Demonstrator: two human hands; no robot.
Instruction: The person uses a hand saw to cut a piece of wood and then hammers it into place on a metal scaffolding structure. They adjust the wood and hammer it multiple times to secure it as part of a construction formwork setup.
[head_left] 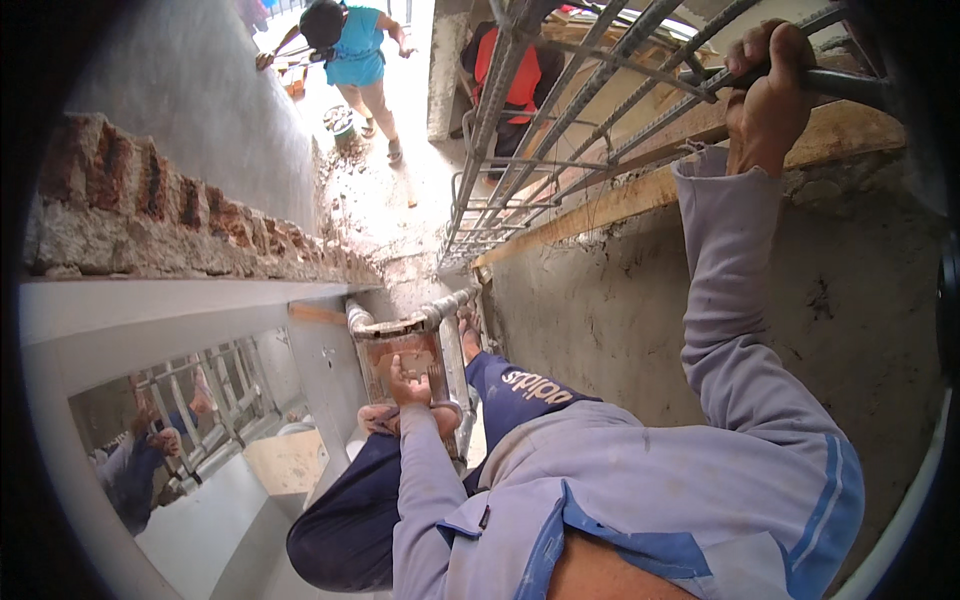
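My right hand (770, 85) is raised at the upper right, with its fingers wrapped round a ribbed bar of a steel rebar cage (610, 70). Below and to the left, my left hand (410, 382) hovers over the brown top of a metal ladder or stand (392, 328). Its palm is turned up and its fingers look loosely apart with nothing in them. One of my bare feet (470, 335) rests near the metal frame, and my other leg is bent beside it. What supports me is partly hidden by my legs.
A rough broken brick edge (150, 200) runs along the left wall. Timber (600, 215) lines the top of the grey right wall (600, 290). A reflective pane (180, 420) is at lower left. Below, a person in blue (355, 45) stands near a bucket (342, 128); another person in red (510, 75) is behind the bars.
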